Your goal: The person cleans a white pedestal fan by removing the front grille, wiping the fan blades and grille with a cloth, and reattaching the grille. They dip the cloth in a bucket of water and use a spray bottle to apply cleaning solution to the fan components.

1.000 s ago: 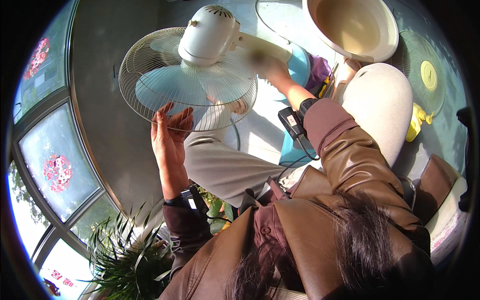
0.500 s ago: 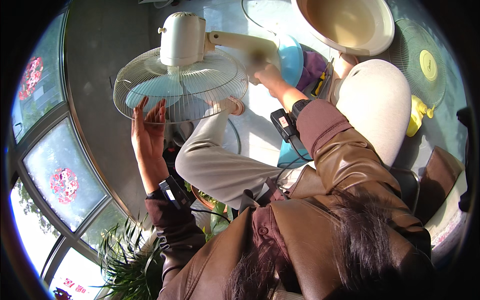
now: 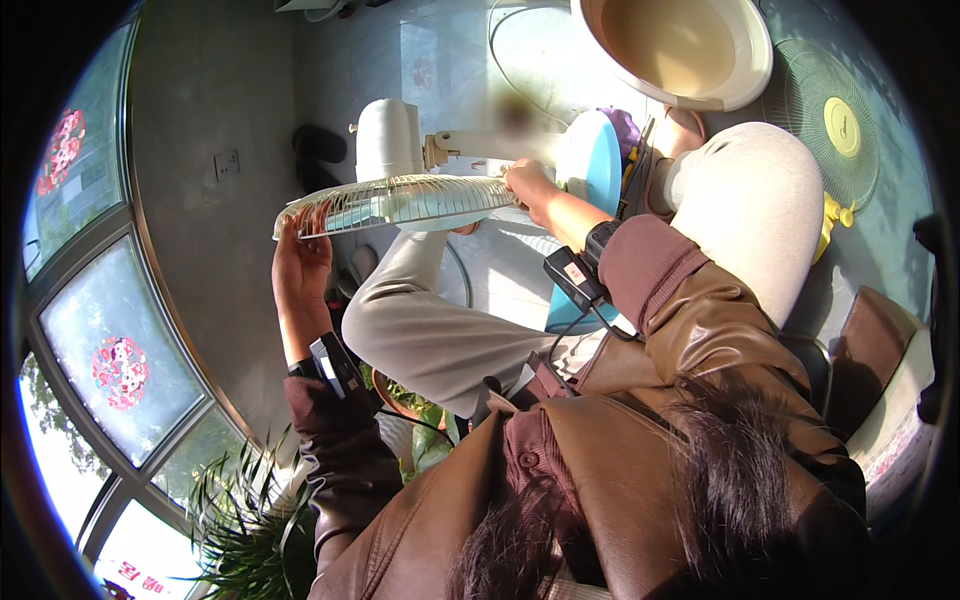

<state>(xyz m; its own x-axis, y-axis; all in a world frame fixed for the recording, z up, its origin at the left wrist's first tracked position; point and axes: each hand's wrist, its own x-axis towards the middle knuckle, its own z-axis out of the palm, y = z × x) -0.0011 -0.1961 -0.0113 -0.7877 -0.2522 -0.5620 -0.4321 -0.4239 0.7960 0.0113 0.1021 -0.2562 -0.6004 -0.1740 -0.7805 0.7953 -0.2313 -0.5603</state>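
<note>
An electric fan lies on its side in front of me. Its white motor housing (image 3: 388,142) stands above a round wire guard (image 3: 400,190), which I see nearly edge-on, with pale blue blades (image 3: 450,208) inside. My left hand (image 3: 302,272) is at the guard's left end, its fingers curled over the rim and partly behind the wires. At the right end, my right hand (image 3: 533,188) is closed on the rim, close to the fan's neck (image 3: 480,145). The round blue and white base (image 3: 598,165) is further right, tilted on edge.
A wide basin (image 3: 680,50) of cloudy water stands at the far right. Beside it a detached fan grille (image 3: 828,130) leans near a yellow bottle (image 3: 833,225). Dark shoes (image 3: 318,150) sit by the left wall. A spiky potted plant (image 3: 255,520) is near my left elbow.
The guard has tipped from an angled view to nearly edge-on. My right hand has gone from the fan's neck to the guard's rim. My left fingers have curled over the rim.
</note>
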